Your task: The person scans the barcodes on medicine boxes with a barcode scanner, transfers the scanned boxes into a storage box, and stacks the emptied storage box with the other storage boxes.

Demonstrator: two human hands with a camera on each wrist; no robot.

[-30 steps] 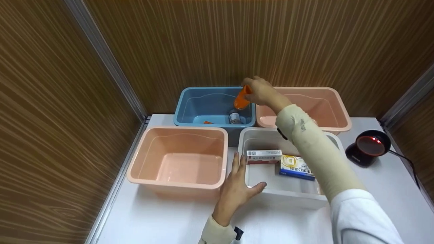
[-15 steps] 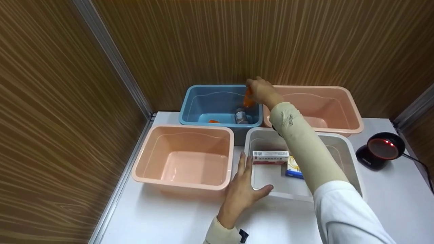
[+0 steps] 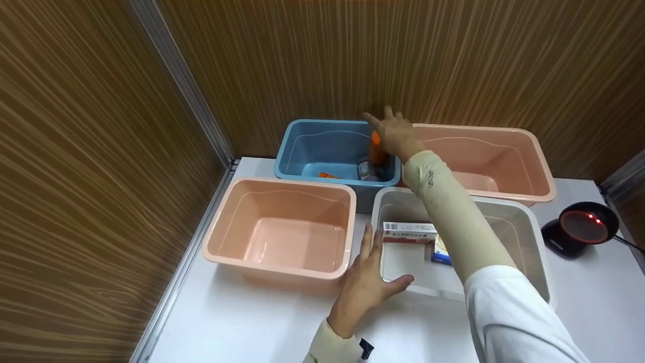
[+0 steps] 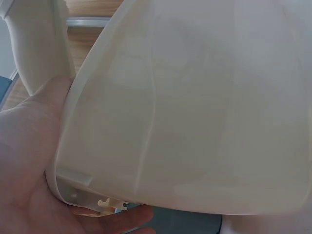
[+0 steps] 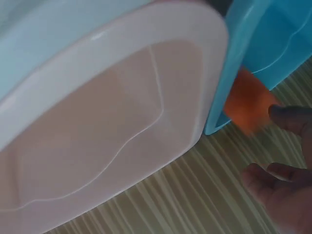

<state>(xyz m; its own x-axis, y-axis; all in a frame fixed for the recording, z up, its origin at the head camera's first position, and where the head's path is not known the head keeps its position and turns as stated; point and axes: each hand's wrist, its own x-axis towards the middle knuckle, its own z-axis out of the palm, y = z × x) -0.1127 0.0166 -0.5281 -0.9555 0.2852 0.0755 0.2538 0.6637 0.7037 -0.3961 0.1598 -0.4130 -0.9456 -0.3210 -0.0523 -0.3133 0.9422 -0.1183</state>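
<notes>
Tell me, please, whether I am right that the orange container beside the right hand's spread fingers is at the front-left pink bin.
Not quite: the orange container beside the spread fingers of the right hand is at the blue bin, as the head view shows.

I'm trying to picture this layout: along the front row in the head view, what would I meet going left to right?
Front pink tub → left hand → whitish tub → black device with red lights.
</notes>
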